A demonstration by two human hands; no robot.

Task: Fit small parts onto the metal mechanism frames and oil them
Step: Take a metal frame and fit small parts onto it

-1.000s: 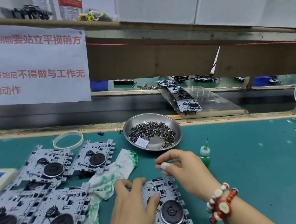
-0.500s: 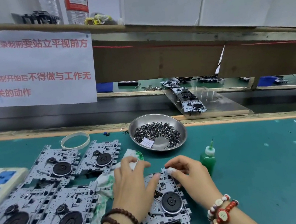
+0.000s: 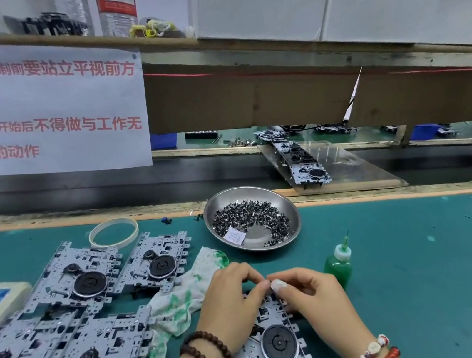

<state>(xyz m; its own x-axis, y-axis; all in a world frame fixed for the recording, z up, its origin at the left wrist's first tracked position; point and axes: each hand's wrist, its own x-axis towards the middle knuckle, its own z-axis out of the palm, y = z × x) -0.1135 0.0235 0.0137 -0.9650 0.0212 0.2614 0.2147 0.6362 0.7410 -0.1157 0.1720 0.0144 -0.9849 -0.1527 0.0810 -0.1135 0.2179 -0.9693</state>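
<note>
The metal mechanism frame [image 3: 274, 349] lies flat on the green mat, long axis running away from the person. At its far edge the left hand [image 3: 232, 300] and right hand [image 3: 311, 293] meet, fingertips curled together; whether they pinch a small part I cannot tell. The oil bottle [image 3: 338, 264] stands just right of the right hand, the parts dish [image 3: 291, 216] beyond.

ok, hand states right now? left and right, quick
Left hand: fingers curled at the top edge of the frame; what it holds cannot be told.
Right hand: same.
</note>
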